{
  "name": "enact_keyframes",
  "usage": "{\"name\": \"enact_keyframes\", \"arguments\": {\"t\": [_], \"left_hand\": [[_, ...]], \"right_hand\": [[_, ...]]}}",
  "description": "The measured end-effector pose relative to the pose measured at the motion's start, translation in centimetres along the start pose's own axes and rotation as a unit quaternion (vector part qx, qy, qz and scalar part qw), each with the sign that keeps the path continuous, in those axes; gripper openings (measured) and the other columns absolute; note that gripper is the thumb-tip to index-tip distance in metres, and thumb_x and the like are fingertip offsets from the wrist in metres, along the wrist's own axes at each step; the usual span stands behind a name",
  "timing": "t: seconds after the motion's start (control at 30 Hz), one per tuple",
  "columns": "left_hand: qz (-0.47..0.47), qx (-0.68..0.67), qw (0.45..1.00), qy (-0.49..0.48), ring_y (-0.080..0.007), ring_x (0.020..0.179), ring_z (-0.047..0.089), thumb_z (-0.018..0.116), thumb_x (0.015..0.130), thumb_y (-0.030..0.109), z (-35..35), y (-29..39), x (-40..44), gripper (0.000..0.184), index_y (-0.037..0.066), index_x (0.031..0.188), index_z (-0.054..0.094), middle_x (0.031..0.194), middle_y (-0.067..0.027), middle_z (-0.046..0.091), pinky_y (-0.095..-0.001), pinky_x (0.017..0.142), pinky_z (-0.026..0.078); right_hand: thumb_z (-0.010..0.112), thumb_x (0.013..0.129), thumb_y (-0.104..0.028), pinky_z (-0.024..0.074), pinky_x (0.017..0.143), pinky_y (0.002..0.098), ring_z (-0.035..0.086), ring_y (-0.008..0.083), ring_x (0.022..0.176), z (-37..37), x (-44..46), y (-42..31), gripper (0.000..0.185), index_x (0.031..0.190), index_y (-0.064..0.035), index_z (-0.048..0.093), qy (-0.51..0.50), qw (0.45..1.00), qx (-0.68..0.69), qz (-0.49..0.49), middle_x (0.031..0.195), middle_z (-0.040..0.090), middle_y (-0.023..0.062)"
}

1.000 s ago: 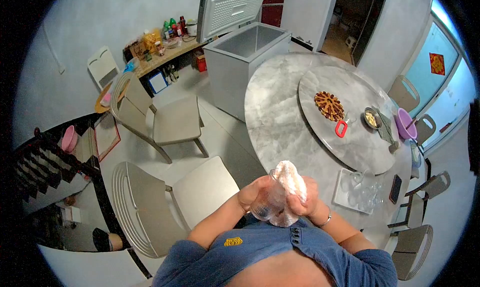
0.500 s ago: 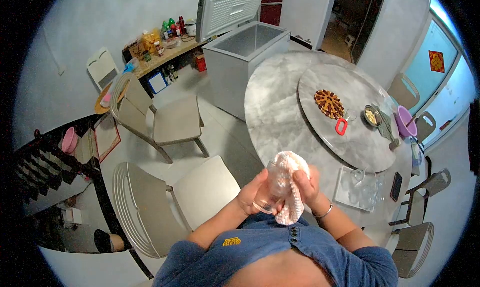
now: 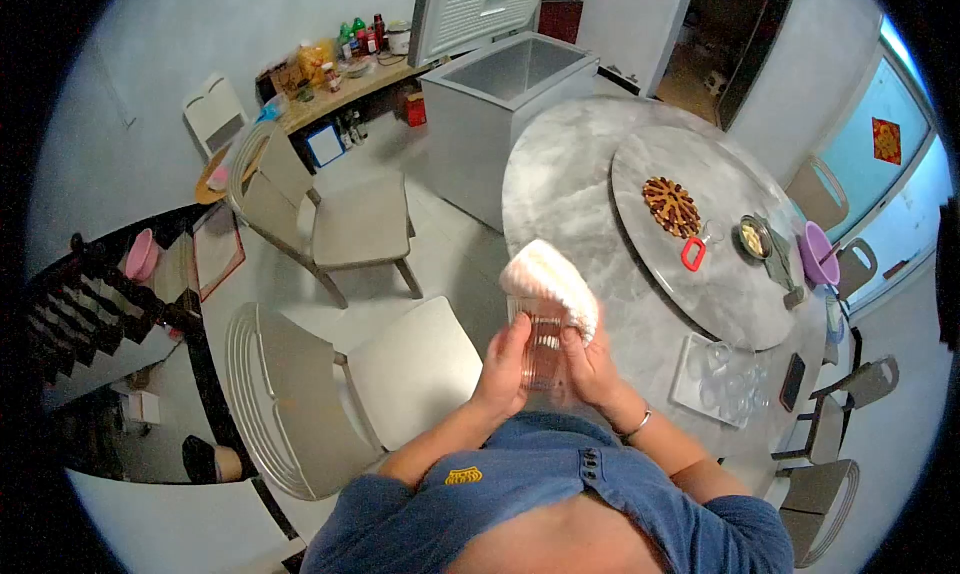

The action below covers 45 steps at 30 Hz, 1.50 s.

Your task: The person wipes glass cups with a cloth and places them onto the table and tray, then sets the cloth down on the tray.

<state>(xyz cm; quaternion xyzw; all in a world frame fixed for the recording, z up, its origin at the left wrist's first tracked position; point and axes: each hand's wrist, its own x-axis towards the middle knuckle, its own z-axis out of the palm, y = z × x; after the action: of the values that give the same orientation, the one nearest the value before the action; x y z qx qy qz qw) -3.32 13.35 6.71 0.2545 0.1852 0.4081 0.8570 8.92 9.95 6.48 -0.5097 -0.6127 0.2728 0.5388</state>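
Observation:
Between both hands, in front of my body, is a clear drinking glass (image 3: 541,359) with ribbed sides. My left hand (image 3: 506,369) grips its left side, thumb along the wall. My right hand (image 3: 592,362) closes around the other side and pinches a pale pink-white cloth (image 3: 548,279). The cloth lies over the top of the glass and hangs down its right side, covering the rim. A white tray (image 3: 690,386) with several clear glasses (image 3: 735,374) stands on the marble table to the right of my hands.
The round marble table (image 3: 545,184) carries a turntable (image 3: 665,299) with a brown patterned trivet (image 3: 671,207), a red-handled tool (image 3: 693,255) and a metal bowl (image 3: 752,237). A phone (image 3: 792,382) lies near the edge. Chairs (image 3: 415,374) stand left; an open chest freezer (image 3: 470,139) is behind.
The glass has turned more upright and moved slightly up and left. The cloth, earlier hanging down along its right side, now lies mostly over its top. Both hands keep their hold.

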Motion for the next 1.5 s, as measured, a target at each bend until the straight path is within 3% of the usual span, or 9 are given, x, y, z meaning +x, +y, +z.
{"name": "enact_keyframes", "arguments": {"t": [0.33,0.5,0.63,0.83,0.93,1.1,1.2,1.33,1.5], "left_hand": [[0.197,0.08,0.971,0.113,-0.0136,0.091,0.047,0.044,0.085,0.036,0.0,1.2,1.0,0.044,0.004,0.112,0.033,0.098,-0.006,0.047,-0.0266,0.078,0.04],[0.433,0.358,0.826,0.04,-0.022,0.101,0.041,0.055,0.076,0.041,1.7,0.8,0.0,0.072,0.006,0.123,0.013,0.11,-0.0141,0.038,-0.0338,0.086,0.034],[0.408,0.419,0.81,0.041,-0.0239,0.1,0.041,0.061,0.071,0.043,0.6,1.4,0.3,0.081,0.001,0.122,0.012,0.109,-0.0156,0.036,-0.0355,0.087,0.034],[0.421,0.406,0.81,0.036,-0.025,0.097,0.046,0.065,0.069,0.039,-1.3,0.6,0.8,0.082,0.0,0.121,0.016,0.111,-0.0164,0.036,-0.0336,0.081,0.04],[0.471,0.608,0.638,0.032,-0.0255,0.095,0.049,0.073,0.06,0.034,-3.0,2.3,1.1,0.091,0.0,0.123,0.016,0.112,-0.0171,0.041,-0.034,0.08,0.042],[0.397,0.593,0.699,0.044,-0.0295,0.096,0.049,0.073,0.06,0.033,-2.6,1.9,0.6,0.083,-0.001,0.119,0.025,0.108,-0.0191,0.044,-0.0353,0.08,0.041],[0.202,0.335,0.918,-0.072,-0.0193,0.106,0.04,0.062,0.073,0.024,-1.8,0.7,0.5,0.068,-0.002,0.122,0.023,0.115,-0.0119,0.039,-0.0298,0.089,0.033],[-0.038,0.161,0.981,-0.104,-0.018,0.104,0.042,0.047,0.081,0.028,-2.1,0.3,-0.2,0.051,-0.001,0.119,0.03,0.113,-0.0106,0.042,-0.0288,0.089,0.034],[-0.182,0.036,0.977,-0.11,-0.0223,0.095,0.051,0.04,0.082,0.039,-1.7,-0.5,0.4,0.049,0.003,0.115,0.039,0.107,-0.0118,0.049,-0.0316,0.08,0.043]], "right_hand": [[0.055,0.071,-0.018,0.0153,0.099,0.0366,0.019,0.0362,0.121,2.8,0.3,-3.9,0.073,0.126,0.005,0.013,-0.096,0.986,-0.116,-0.075,0.128,0.02,0.0243],[0.03,0.085,-0.045,0.0343,0.085,0.0298,0.044,0.0197,0.098,2.7,1.3,-3.1,0.058,0.116,0.004,0.033,-0.03,0.977,0.189,0.095,0.108,0.045,0.0134],[0.022,0.086,-0.049,0.0387,0.084,0.0291,0.047,0.0161,0.1,3.0,1.1,-2.3,0.059,0.118,-0.0023,0.037,-0.016,0.882,0.364,0.3,0.109,0.048,0.0108],[0.015,0.085,-0.053,0.0428,0.072,0.0288,0.054,0.018,0.082,2.1,0.1,0.2,0.066,0.098,0.0026,0.05,-0.064,0.954,0.138,0.26,0.086,0.056,0.0139],[0.014,0.085,-0.054,0.0448,0.064,0.0294,0.056,0.0206,0.069,0.2,0.0,-0.3,0.068,0.093,0.0026,0.052,-0.058,0.91,0.204,0.356,0.076,0.058,0.0123],[0.03,0.083,-0.05,0.0301,0.09,0.0353,0.042,0.0269,0.102,-1.8,0.0,-0.3,0.064,0.117,0.0042,0.029,-0.065,0.998,-0.019,-0.001,0.113,0.04,0.0186],[0.054,0.074,-0.026,0.0363,0.077,0.0361,0.047,0.0308,0.087,-1.9,1.7,-1.9,0.039,0.101,0.0015,0.048,0.008,0.97,-0.15,-0.191,0.097,0.048,0.0184],[0.055,0.07,-0.017,0.0378,0.055,0.034,0.049,0.0268,0.055,-1.7,1.0,-3.6,0.015,0.07,-0.0024,0.056,0.007,0.964,-0.147,-0.221,0.058,0.049,0.0099],[0.052,0.075,-0.016,0.0348,0.046,0.0324,0.045,0.0248,0.046,-2.5,0.9,-4.0,0.018,0.06,-0.0046,0.05,0.02,0.985,-0.077,-0.152,0.054,0.048,0.0106]]}}
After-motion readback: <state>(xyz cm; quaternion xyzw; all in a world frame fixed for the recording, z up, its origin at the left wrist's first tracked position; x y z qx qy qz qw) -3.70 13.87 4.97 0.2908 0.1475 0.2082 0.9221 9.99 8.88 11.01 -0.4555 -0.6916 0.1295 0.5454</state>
